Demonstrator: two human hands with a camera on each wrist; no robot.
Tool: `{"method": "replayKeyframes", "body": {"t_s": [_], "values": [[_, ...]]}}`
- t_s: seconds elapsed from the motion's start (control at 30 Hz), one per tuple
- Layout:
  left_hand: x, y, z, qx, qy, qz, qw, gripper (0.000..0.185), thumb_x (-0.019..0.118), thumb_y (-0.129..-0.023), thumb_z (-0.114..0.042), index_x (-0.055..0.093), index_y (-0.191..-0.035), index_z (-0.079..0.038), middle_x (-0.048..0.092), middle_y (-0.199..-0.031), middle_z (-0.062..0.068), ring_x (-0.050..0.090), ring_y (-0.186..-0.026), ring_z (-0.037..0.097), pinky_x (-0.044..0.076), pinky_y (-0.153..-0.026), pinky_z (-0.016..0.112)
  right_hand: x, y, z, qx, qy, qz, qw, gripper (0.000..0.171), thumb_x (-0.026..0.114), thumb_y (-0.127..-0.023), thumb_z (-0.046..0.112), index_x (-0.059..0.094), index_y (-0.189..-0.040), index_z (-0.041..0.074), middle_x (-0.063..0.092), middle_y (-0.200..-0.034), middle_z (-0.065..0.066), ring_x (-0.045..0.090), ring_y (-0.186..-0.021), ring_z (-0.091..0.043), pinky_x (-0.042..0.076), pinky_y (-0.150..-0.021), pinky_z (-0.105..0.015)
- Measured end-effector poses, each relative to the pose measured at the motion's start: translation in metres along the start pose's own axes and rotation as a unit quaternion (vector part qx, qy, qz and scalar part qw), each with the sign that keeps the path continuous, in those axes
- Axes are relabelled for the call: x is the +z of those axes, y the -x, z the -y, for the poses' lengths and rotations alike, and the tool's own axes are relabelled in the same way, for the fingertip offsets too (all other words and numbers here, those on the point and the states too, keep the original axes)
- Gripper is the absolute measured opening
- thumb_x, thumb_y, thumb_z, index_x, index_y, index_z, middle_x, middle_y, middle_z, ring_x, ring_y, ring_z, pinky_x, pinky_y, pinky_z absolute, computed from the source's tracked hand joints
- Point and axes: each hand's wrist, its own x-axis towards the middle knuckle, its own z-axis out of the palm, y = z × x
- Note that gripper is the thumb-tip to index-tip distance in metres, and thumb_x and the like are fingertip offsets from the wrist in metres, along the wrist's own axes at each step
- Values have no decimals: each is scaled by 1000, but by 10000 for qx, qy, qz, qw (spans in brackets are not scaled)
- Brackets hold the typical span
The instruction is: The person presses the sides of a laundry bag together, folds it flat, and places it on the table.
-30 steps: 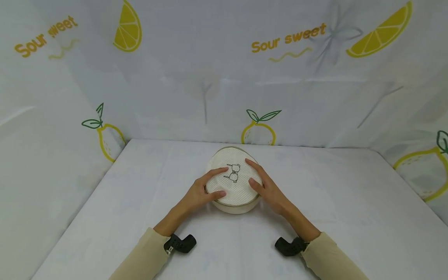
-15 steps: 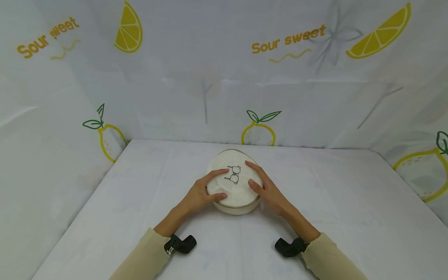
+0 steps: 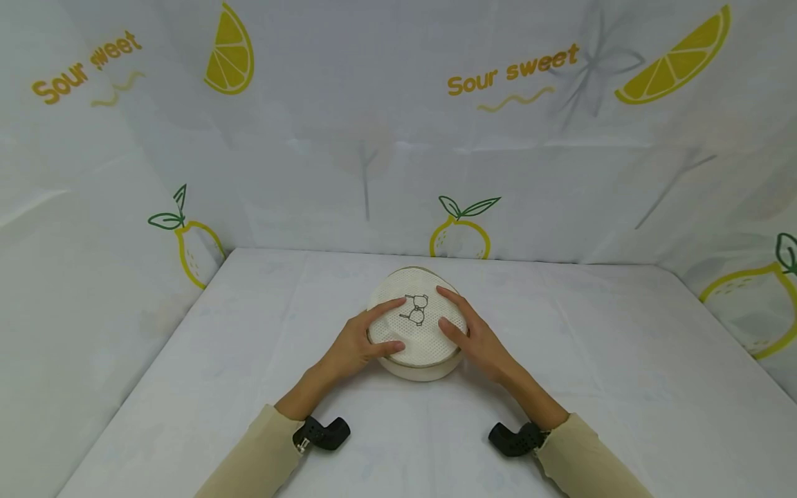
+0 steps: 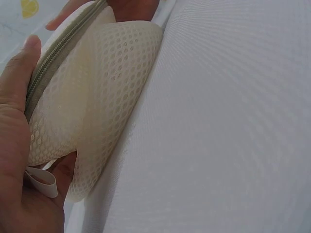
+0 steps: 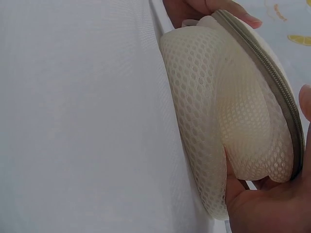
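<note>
A round cream mesh laundry bag (image 3: 423, 339), with a bra outline drawn on its top, sits on the white table between both hands. My left hand (image 3: 358, 339) grips its left side, thumb and index finger over the top. On the right side, my right hand (image 3: 482, 342) holds it the same way. A green-grey zipper (image 4: 58, 51) runs round the upper edge in the left wrist view, above a folded, bulging mesh wall (image 5: 194, 97) seen in the right wrist view. Fingers of both hands reach in under the upper part, partly hidden. A small white fabric loop (image 4: 43, 182) hangs beside the left palm.
White cloth covers the table (image 3: 623, 360). Behind it stands a white curtain (image 3: 299, 173) printed with lemons and lettering. Black wrist camera mounts (image 3: 324, 434) sit at both sleeve cuffs.
The far edge of the laundry bag has come slightly nearer to me and lower in view. My right thumb has slid a little inward over the top. Both hands keep their grip.
</note>
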Motion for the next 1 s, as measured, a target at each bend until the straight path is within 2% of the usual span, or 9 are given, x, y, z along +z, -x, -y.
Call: {"method": "replayKeyframes", "body": {"t_s": [0.13,0.4,0.5,0.6,0.7,0.77,1.0], "values": [[0,0,-1,6,-47,27,10000,71,80,-79,-29,47,-142,-34,43,-144,1,38,-132,19,32,-106,43,1,0,0,108,130,-72,9998,56,52,-99,37,26,-149,39,20,-156,3,17,-142,-23,18,-109,-56],[-1,1,-2,-106,-323,45,9994,71,78,-79,-37,45,-142,-39,38,-146,3,36,-133,18,33,-105,43,0,1,1,291,234,-127,9992,59,57,-96,41,28,-148,42,21,-156,2,20,-141,-26,20,-108,-57],[-2,2,-3,-240,-431,39,9988,70,78,-79,-40,46,-141,-41,43,-137,6,41,-127,20,36,-102,45,0,1,0,310,222,-117,9992,59,57,-96,41,29,-147,41,22,-156,1,21,-141,-27,21,-108,-57],[-2,2,-4,-323,-637,33,9974,69,77,-79,-42,46,-140,-42,46,-119,7,47,-110,21,41,-94,45,1,0,0,318,211,-108,9992,59,58,-95,41,30,-147,40,23,-155,-1,22,-140,-27,22,-108,-56],[-1,3,-5,-320,-765,28,9966,69,78,-79,-41,47,-140,-40,42,-106,7,47,-96,21,42,-85,41,1,0,0,299,216,-113,9993,60,59,-95,40,31,-147,38,24,-155,-2,23,-140,-27,22,-108,-55],[-1,3,-5,-304,-780,12,9965,68,78,-79,-40,48,-140,-38,39,-104,8,46,-92,22,42,-83,39,1,0,0,264,211,-113,9994,61,59,-94,40,31,-148,37,24,-155,-2,22,-141,-27,21,-108,-55],[0,2,-4,-295,-780,-84,9965,68,80,-79,-35,50,-139,-36,32,-123,14,45,-111,30,40,-93,44,2,1,0,185,284,-148,9993,62,61,-93,40,33,-148,31,25,-152,-9,21,-140,-30,19,-108,-58]]}}
